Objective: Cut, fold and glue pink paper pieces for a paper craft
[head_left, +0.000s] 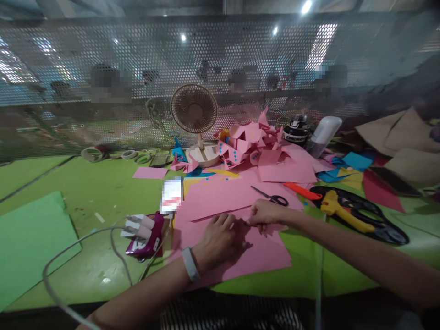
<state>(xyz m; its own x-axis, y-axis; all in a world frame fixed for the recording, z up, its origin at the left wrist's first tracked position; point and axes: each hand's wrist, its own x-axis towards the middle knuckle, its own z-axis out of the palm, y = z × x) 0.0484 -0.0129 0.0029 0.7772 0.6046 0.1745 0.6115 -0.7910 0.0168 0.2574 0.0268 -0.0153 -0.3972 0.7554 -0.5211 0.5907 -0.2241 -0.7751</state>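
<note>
The right hand (264, 214) and left hand (220, 240) have curled fingers, whatever they might grip indiscernible, over pink paper sheets (271, 259) on the green bench (106, 183); beyond stand a desk fan (194, 110) and perforated screen (137, 50), a bright light (306, 6) above.

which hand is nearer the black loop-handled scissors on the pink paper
Right. The right hand is just on the near side of the scissors; the left hand is farther off, to their left and closer to the body.
</note>
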